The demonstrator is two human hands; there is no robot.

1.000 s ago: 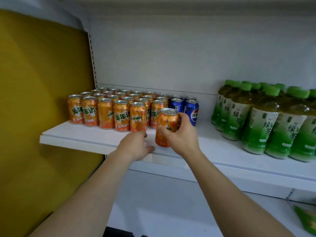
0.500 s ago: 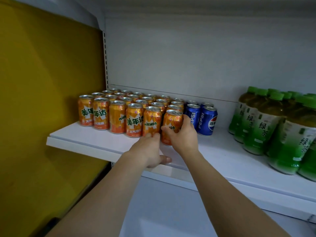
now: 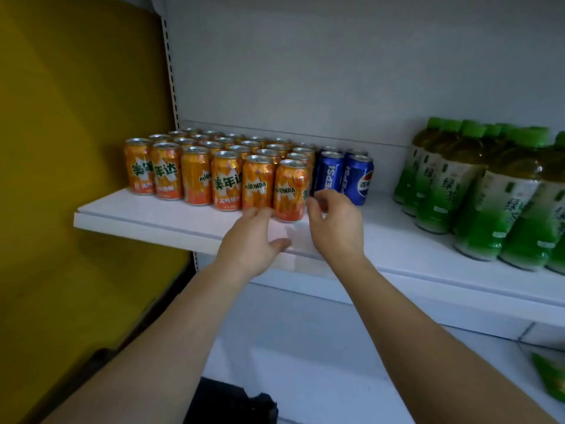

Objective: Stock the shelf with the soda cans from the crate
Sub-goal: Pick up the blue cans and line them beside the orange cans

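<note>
Several orange Mirinda cans stand in rows on the white shelf [image 3: 171,220]. The rightmost front orange can [image 3: 289,191] stands upright at the end of the front row, beside two blue Pepsi cans [image 3: 344,175]. My right hand [image 3: 334,224] hovers just right of that orange can with curled fingers apart, holding nothing. My left hand [image 3: 253,243] rests at the shelf's front edge below the can, fingers loose, its fingertips near the can's base. The crate is not recognisable in view.
Green tea bottles [image 3: 483,191] crowd the right end of the shelf. A yellow panel [image 3: 76,148] forms the left side. A lower shelf [image 3: 351,377] lies beneath, with a green packet [image 3: 550,377] at its right and a dark object [image 3: 232,405] at the bottom.
My right hand set the orange can down at the end of the front row and let go of it. Both hands have drawn slightly back from the cans.
</note>
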